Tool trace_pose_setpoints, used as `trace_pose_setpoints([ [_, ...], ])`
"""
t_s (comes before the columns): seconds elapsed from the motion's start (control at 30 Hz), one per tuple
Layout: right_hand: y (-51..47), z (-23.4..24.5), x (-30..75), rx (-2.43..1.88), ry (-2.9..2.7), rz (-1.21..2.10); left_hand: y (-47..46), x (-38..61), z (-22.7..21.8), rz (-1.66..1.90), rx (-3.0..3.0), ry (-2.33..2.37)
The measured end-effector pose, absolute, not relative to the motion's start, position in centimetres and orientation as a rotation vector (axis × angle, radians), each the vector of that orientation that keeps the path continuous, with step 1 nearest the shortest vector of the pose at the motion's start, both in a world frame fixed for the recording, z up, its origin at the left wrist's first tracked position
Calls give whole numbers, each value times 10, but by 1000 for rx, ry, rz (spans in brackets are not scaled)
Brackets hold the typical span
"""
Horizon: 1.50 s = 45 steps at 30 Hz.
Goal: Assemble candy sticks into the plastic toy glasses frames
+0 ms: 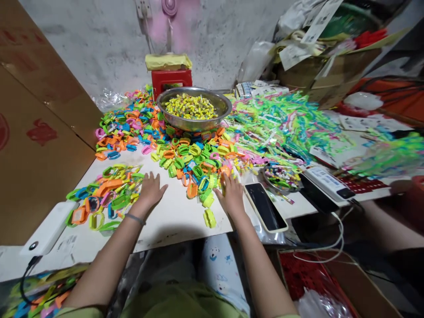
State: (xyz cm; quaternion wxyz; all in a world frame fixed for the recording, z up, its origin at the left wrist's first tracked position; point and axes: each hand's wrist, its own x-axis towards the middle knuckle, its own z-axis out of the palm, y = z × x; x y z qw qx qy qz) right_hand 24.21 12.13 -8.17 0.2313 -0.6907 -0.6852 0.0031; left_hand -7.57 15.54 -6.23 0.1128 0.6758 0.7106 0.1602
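My left hand point(150, 192) lies palm down on the white tabletop point(179, 212), fingers apart, at the right edge of a small heap of coloured plastic loops point(112, 194) that look like toy watch pieces. Thin yellow-tipped pieces lie among those loops, near my fingers. My right hand point(232, 194) rests with fingers stretched out at the near right edge of a larger heap of similar loops point(195, 161). Its fingertips meet an orange piece there; no grip on it shows. One yellow-green loop point(209, 218) lies apart near the table's front edge, between my hands.
Behind the large heap stands a metal bowl point(198, 121) of small yellow pieces. A phone point(266, 207) and a small dish point(281, 177) of mixed bits lie right. Bright plastic strips point(288, 123) spread beyond. A cardboard box point(43, 132) and a white power bank point(49, 227) stand left.
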Motion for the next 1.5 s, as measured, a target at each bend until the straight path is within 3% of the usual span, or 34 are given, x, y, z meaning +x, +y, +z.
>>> trace_pose_setpoints([
  [0.27,81,-84,241,-1714,-1935,58,177,-73,-55,654,1860,2106],
  [0.7,113,-84,240,-1884,-1779,65,284,-25,-51,1227,1422,1865],
  [1.0,74,-74,235,-1831,-1760,2,246,-17,-67,1206,1376,1590],
  [1.2,11,-72,203,-1623,-2048,170,214,-9,-72,1235,1275,1569],
  [1.5,66,-68,171,-1579,-2146,146,180,-2,-73,1311,1032,1524],
])
